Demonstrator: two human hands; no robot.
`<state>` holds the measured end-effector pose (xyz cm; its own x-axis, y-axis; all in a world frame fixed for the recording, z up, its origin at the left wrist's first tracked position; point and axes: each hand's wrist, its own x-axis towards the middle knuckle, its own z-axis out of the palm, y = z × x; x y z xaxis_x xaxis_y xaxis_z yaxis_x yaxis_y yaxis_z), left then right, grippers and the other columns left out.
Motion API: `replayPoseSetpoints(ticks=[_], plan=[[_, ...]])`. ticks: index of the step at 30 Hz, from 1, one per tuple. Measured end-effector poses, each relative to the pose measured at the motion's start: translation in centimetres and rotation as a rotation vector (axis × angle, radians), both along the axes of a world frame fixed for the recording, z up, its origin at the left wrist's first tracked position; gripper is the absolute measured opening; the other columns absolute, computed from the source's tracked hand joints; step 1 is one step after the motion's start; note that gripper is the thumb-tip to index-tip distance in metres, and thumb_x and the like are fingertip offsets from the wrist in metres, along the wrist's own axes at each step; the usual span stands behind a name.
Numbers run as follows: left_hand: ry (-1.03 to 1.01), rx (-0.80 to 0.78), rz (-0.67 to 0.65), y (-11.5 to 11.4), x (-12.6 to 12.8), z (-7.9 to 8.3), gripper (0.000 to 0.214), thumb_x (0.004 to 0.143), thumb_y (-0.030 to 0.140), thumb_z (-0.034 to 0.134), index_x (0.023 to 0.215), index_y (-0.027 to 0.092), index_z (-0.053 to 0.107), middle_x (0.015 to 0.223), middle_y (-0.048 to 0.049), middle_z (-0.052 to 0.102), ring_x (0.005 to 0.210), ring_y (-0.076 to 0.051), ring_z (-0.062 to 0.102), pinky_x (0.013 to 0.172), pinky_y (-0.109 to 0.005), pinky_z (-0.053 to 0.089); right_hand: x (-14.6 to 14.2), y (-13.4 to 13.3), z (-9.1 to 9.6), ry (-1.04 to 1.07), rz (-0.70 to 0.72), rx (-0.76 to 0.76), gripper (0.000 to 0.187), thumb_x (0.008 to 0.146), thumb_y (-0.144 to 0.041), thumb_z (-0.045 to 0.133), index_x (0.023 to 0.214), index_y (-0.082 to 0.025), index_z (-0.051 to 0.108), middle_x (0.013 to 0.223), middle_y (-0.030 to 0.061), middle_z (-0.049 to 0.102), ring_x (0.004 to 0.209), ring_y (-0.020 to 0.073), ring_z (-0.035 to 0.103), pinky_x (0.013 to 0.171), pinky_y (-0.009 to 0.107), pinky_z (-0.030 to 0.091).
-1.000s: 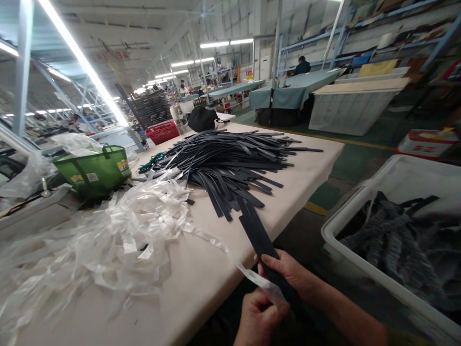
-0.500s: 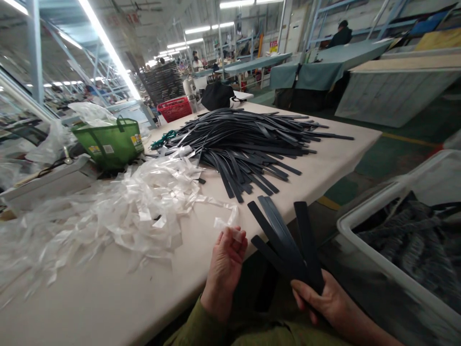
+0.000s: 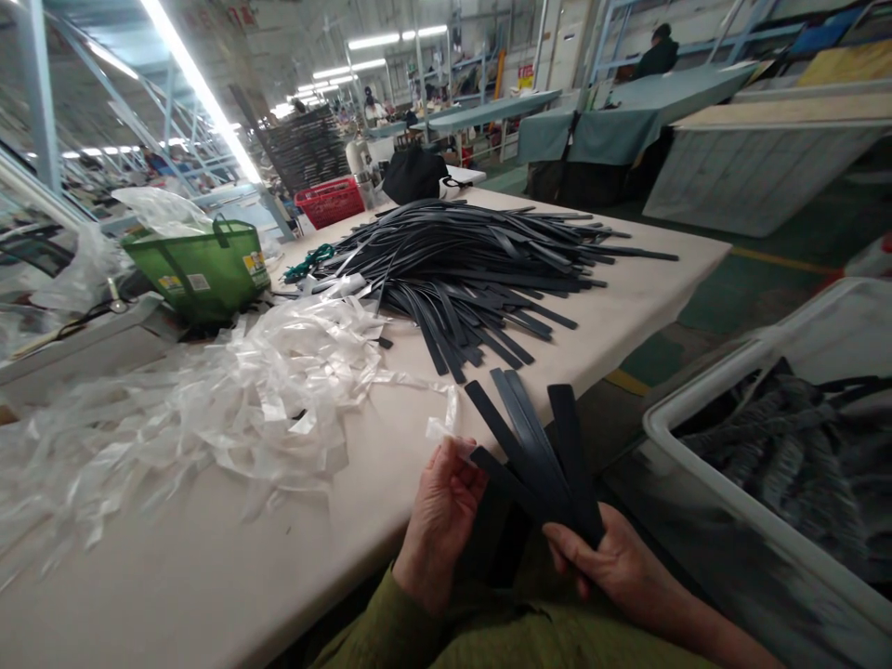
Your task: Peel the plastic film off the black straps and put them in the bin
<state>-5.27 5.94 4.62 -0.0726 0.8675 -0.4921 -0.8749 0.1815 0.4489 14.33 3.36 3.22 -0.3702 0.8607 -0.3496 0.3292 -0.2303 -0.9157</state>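
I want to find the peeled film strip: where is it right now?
In the head view, low and center, the clear film strip is pinched at the left hand fingertips over the table edge, just left of the fanned black strips in the right hand.

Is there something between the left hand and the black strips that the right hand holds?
Nothing visible. The left hand pinches a clear film strip right beside the fanned flat black strips gripped by the right hand.

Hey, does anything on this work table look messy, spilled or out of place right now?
Mostly loose clutter: clear film strips sprawl in a tangled heap across the table, and several black straps jut past its far edge. The right hand holds a fanned bunch of straps.
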Motion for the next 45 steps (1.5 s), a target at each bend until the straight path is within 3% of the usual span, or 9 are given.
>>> replayPoseSetpoints(ticks=[6,12,18,23,30,37,42,45], plan=[[-0.059,0.009,0.023,0.1,0.2,0.2,0.016,0.088,0.022,0.067,0.076,0.011,0.067,0.075,-0.0034,0.069,0.069,-0.011,0.067,0.07,-0.022,0.058,0.3,0.2,0.8,-0.053,-0.029,0.049,0.051,0.084,-0.063,0.053,0.057,-0.019,0.054,0.046,-0.0036,0.047,0.04,0.0106,0.047,0.044,0.023,0.037],[-0.038,0.03,0.022,0.0,0.5,0.0,0.017,0.09,0.022,0.064,0.078,0.011,0.068,0.075,-0.0034,0.071,0.065,-0.01,0.067,0.067,-0.021,0.058,0.2,-0.2,0.1,-0.03,-0.002,0.012,0.046,0.085,-0.058,0.053,0.061,-0.019,0.053,0.051,-0.0029,0.051,0.04,0.0101,0.048,0.042,0.021,0.036],[-0.047,-0.06,0.052,0.3,0.5,0.3,0.022,0.094,0.021,0.058,0.076,0.011,0.067,0.074,-0.0044,0.072,0.064,-0.011,0.068,0.063,-0.021,0.058,0.8,-0.3,0.3,-0.061,0.002,0.039,0.046,0.087,-0.056,0.051,0.06,-0.018,0.055,0.049,-0.0034,0.049,0.041,0.0099,0.049,0.044,0.021,0.038],[-0.03,-0.012,0.032,0.0,0.5,-0.3,0.013,0.085,0.023,0.071,0.078,0.013,0.067,0.076,-0.003,0.072,0.066,-0.01,0.067,0.064,-0.021,0.057,0.4,-0.4,0.0,-0.045,0.015,-0.022,0.043,0.083,-0.055,0.054,0.06,-0.019,0.051,0.052,-0.0032,0.05,0.039,0.0087,0.047,0.039,0.02,0.035],[0.045,0.026,0.016,-0.2,0.8,-0.8,0.031,0.063,0.032,0.089,0.075,0.015,0.066,0.076,-0.0021,0.073,0.068,-0.01,0.066,0.065,-0.02,0.054,0.3,-0.4,0.2,-0.029,0.024,-0.043,0.043,0.082,-0.056,0.056,0.062,-0.019,0.051,0.052,-0.003,0.051,0.041,0.0095,0.05,0.041,0.02,0.037],[0.132,0.093,-0.161,-1.6,3.2,-1.3,0.029,0.067,0.034,0.086,0.076,0.013,0.067,0.074,-0.0022,0.07,0.067,-0.01,0.063,0.067,-0.021,0.05,-0.1,0.2,0.5,0.003,0.0,0.016,0.047,0.085,-0.06,0.055,0.065,-0.018,0.054,0.052,-0.0026,0.054,0.042,0.0099,0.05,0.044,0.021,0.038],[0.174,0.023,-0.194,-2.5,4.6,-2.8,0.03,0.071,0.036,0.083,0.073,0.013,0.064,0.066,0.0007,0.063,0.06,-0.008,0.056,0.061,-0.02,0.046,3.1,-1.1,0.2,0.034,0.066,-0.106,0.055,0.083,-0.068,0.055,0.071,-0.015,0.062,0.055,0.0004,0.059,0.047,0.0118,0.054,0.048,0.022,0.041],[0.212,-0.008,-0.142,-2.4,4.5,-3.5,0.033,0.069,0.039,0.084,0.074,0.013,0.064,0.068,0.0003,0.062,0.063,-0.009,0.056,0.063,-0.021,0.046,6.3,-3.3,-1.1,-0.02,-0.081,-0.193,0.053,0.073,-0.07,0.065,0.075,-0.017,0.06,0.063,0.0026,0.065,0.049,0.0131,0.055,0.047,0.023,0.042]])
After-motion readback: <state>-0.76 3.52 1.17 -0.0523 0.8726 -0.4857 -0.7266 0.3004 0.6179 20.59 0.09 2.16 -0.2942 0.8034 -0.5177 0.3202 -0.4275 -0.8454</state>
